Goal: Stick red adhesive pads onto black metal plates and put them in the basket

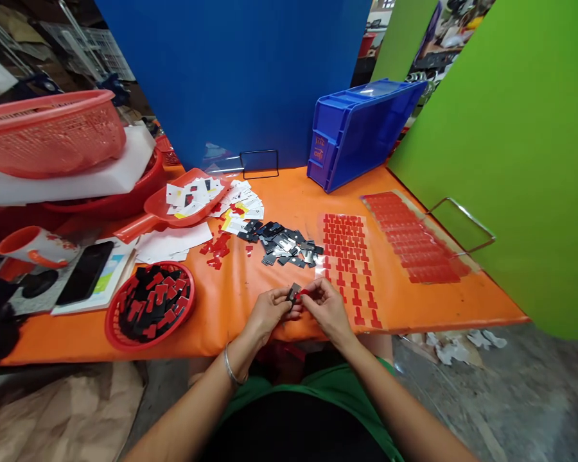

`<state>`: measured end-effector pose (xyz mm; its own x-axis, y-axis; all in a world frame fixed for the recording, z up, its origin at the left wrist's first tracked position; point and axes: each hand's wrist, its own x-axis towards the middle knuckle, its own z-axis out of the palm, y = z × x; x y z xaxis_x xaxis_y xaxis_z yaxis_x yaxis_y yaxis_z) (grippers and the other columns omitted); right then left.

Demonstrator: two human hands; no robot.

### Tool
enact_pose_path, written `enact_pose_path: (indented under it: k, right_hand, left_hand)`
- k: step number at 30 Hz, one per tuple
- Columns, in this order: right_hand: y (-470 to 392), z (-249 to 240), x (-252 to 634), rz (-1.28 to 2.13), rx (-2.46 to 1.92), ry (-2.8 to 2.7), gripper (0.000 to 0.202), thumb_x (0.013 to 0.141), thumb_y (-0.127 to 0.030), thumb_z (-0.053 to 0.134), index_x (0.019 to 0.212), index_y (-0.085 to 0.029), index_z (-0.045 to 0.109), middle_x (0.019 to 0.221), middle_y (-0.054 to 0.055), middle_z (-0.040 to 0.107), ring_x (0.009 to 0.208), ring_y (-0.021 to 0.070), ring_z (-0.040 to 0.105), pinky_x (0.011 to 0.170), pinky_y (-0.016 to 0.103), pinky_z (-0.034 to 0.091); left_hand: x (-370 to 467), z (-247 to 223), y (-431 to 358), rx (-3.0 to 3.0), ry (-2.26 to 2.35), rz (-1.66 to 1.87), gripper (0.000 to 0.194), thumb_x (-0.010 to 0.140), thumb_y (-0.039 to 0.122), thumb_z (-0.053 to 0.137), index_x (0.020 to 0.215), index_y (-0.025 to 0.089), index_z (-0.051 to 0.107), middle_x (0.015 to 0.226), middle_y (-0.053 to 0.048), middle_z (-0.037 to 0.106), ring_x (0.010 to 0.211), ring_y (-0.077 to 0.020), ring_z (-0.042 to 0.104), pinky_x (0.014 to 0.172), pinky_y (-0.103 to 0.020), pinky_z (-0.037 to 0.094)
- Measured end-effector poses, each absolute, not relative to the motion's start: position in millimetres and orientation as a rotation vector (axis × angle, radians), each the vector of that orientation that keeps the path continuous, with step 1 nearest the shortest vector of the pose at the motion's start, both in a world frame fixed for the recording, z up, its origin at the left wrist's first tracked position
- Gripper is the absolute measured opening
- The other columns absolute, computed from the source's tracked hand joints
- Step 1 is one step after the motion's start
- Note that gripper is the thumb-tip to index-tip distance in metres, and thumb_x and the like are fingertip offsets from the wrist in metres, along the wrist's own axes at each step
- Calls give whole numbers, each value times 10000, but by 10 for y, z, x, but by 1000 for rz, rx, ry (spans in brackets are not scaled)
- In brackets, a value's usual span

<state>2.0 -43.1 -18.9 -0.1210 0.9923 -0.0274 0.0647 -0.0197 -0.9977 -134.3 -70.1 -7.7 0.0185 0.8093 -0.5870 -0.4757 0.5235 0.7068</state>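
Near the front edge of the orange table (pixel 414 301), my left hand (pixel 268 312) is closed on a small dark flat plate (pixel 293 290). My right hand (pixel 328 310) pinches a red sticker (pixel 303 293) against or right beside that plate; whether it is stuck on, I cannot tell. Just to the right lies a clear sheet with rows of red T-shaped stickers (pixel 355 281), its lower left part behind my right hand. Beyond my hands is a loose pile of black and silvery plates (pixel 286 244). A round red basket (pixel 189 301) at the left holds black pieces with red stickers on them.
A red dustpan-like scoop (pixel 176 218) holds white cards. Red scraps (pixel 216 249) lie near it. A phone (pixel 85 273) and a mug (pixel 37 246) stand left. A blue crate (pixel 325 154) rests on its side at the back. Another red sticker sheet (pixel 411 237) lies right, beside the green panel (pixel 510 160).
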Motion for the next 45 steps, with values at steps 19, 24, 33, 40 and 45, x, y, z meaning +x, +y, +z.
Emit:
enact_pose_path:
  k: [19,24,33,40,45]
  right_hand:
    - [-481,-352,-69,1307,-1224,-1389,176,746,-344,635,791,-234,506,692,-15,564,536,139,557,489,277,503]
    - [-479,-369,-68,1275,-1226,-1410,167,755,-332,632,791,-236,501,683,-24,547,544,138,563,482,262,489]
    - [-490,-371,-75,1203,-1260,-1457,139,763,-311,615,788,-235,502,665,-28,537,525,129,532,478,254,461]
    - [-509,-362,-86,1175,-1281,-1472,142,775,-334,609,798,-237,508,668,-21,573,535,143,566,491,265,476]
    - [-580,-288,-89,1060,-1296,-1522,116,826,-349,563,833,-234,544,749,8,612,605,158,600,543,278,500]
  left_hand:
    - [-1367,-133,-699,434,1093,1018,232,694,7,633,910,82,671,836,-99,723,658,-117,680,647,-195,554]
    - [-1376,-159,-701,451,1089,1017,223,693,38,658,909,94,675,843,-95,725,674,-125,686,657,-201,555]
    - [-1386,-141,-708,462,1066,1020,248,698,48,646,942,85,671,862,-104,727,687,-127,687,666,-205,554]
    - [-1351,-145,-706,456,1121,1043,189,717,155,710,894,95,681,747,-77,718,649,-141,683,659,-234,561]
    - [-1276,-185,-706,444,1211,1109,96,767,109,642,852,104,688,666,-43,703,544,-114,653,598,-225,557]
